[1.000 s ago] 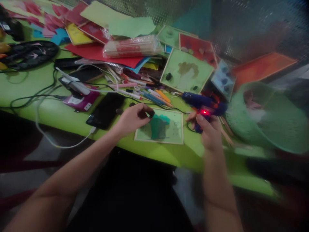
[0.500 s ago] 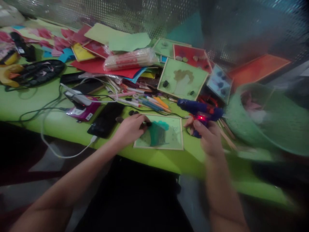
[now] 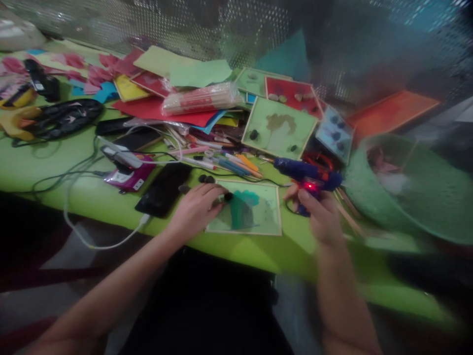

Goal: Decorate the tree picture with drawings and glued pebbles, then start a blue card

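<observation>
1. The person's right hand (image 3: 323, 209) has its fingers closed around the handle of a dark blue plastic glue gun (image 3: 303, 172) with a lit red light; the nozzle points left, above the desk (image 3: 295, 251).
2. The left hand (image 3: 195, 207) is palm down with bent fingers, their tips touching a small, round, black stone (image 3: 228, 196); whether they pinch it or only press on it cannot be told.
3. That stone is at the upper left part of a pale green rectangular card with a thin wooden border (image 3: 268, 214), which bears a teal tree shape (image 3: 242, 209) and lies along the desk's near edge.
4. Just beyond the left hand, near the card's far left corner, sit more dark stones (image 3: 206, 179).
5. To their left, a black rectangular phone (image 3: 164, 190) lies towards the near edge.
6. Loose pens and markers (image 3: 234, 164) are spread beyond the card, towards the far edge.
7. A pale green plastic basket (image 3: 369, 202) is at the right, just past the glue gun.
</observation>
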`<move>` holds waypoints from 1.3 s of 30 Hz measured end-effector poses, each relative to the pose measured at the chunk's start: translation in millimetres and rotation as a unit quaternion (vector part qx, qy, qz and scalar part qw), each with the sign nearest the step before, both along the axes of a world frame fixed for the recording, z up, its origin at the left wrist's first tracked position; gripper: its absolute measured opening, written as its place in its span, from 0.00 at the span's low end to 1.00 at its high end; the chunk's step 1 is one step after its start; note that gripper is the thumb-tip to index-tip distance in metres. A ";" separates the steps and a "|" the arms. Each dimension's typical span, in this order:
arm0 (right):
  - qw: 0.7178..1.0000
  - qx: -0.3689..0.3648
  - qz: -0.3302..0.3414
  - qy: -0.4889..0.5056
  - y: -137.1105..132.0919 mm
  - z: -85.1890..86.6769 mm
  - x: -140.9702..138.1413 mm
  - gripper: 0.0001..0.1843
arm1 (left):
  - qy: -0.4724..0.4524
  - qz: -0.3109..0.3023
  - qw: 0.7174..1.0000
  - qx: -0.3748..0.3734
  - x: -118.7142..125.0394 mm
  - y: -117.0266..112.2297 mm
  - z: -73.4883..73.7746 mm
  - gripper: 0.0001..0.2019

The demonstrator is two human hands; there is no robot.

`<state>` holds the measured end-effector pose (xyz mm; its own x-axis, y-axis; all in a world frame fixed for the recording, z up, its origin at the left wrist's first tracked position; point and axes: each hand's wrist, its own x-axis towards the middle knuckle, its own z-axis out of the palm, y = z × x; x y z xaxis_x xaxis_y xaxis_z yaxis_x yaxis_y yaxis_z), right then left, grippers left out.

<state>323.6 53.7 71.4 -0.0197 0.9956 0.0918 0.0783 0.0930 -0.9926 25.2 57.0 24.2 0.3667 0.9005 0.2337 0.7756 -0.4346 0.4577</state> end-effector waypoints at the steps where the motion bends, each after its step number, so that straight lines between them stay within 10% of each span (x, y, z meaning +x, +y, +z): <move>1: 1.000 0.002 -0.001 0.006 0.2 -0.3 1.0 0.14 | -0.003 -0.007 1.000 0.015 -1.6 -2.1 -0.9 0.14; 28: 0.994 -0.011 -0.061 0.087 -6.1 -13.0 15.3 0.18 | 0.064 -0.073 0.964 0.247 -10.8 -2.4 -35.0 0.18; 39: 0.996 0.038 -0.063 0.052 -6.4 3.4 10.3 0.16 | 0.039 -0.074 0.979 0.184 -2.7 -8.3 -26.2 0.14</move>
<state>333.9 47.2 74.8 0.1190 0.9796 0.1617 -0.0090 0.1640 -0.9864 22.5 48.6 -2.0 0.5171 0.6959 0.4983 0.7175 -0.6699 0.1909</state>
